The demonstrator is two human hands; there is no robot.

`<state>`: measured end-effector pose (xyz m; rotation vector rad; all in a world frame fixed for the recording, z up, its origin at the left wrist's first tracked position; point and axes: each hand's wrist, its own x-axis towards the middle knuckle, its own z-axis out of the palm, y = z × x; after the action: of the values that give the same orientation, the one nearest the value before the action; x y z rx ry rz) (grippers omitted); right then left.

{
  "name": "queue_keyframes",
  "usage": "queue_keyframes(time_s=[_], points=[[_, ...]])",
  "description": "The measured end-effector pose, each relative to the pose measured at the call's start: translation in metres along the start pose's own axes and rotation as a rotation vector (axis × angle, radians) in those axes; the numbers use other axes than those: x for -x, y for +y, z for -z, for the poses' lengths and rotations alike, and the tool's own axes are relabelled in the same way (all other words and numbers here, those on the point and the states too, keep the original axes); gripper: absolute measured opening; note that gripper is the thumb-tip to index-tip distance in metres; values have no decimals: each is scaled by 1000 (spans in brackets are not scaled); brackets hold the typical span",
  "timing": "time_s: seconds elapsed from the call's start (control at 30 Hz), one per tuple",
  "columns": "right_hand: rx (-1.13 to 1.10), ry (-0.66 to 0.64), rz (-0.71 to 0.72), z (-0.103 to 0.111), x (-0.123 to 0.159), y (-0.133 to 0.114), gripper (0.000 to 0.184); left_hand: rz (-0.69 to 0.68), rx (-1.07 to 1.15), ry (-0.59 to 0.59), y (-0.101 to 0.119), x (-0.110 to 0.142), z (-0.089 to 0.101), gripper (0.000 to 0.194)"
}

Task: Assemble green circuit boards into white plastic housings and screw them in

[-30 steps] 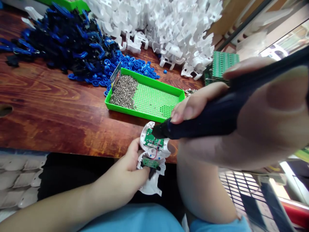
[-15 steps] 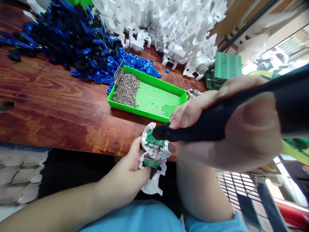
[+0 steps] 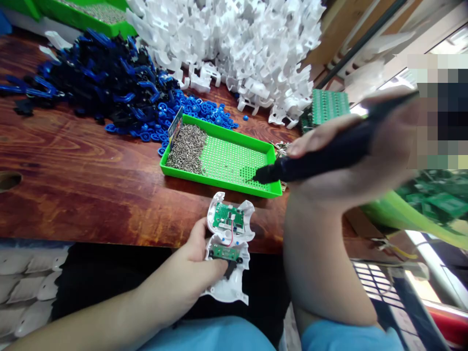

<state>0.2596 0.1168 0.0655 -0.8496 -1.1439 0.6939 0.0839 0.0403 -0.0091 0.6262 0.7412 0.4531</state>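
My left hand [image 3: 192,268] is closed around a white plastic housing [image 3: 226,288] at the table's front edge, thumb on its inner side. Inside the housing, a green circuit board [image 3: 224,218] sits in the upper half and a smaller one [image 3: 224,252] lower down, with a red wire between them. In my right hand [image 3: 336,190], blurred by motion, is a dark electric screwdriver [image 3: 325,158]. Its tip is over the right end of a green perforated tray [image 3: 219,184]; contact with the tray cannot be made out. Small metal screws [image 3: 186,148] fill the tray's left end.
Behind the tray are heaped blue rings [image 3: 204,111], black-and-blue parts [image 3: 109,80] and a tall pile of white plastic shells [image 3: 234,44]. Stacked green circuit boards [image 3: 329,106] stand at the back right. Another green tray [image 3: 113,29] is at the far left.
The screwdriver in my right hand has come away from the board in the housing and moved up to the tray's right end. My left hand keeps its hold.
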Motion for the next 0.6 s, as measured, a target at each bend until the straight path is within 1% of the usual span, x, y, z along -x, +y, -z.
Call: queue_keyframes(time_s=[0.07,0.13,0.23,0.3,0.4,0.47,0.6], points=[[38,168,218,0,-16,20,8,1,92,-15,-2,1,-1,68],[79,209,310,-1,-29,38,13,1,154,-38,-3,0,-2,72],[104,172,328,-4,-38,56,18,5,191,-59,-5,-1,-2,74],[109,152,313,-6,-39,62,21,10,196,-47,-4,-2,-2,70],[111,139,296,-6,-41,69,23,18,188,-8,-2,-3,-3,66],[104,133,313,-4,-44,73,25,17,191,5,0,-3,-5,65],[94,110,352,-1,-46,76,28,49,234,23,1,-1,-9,69]])
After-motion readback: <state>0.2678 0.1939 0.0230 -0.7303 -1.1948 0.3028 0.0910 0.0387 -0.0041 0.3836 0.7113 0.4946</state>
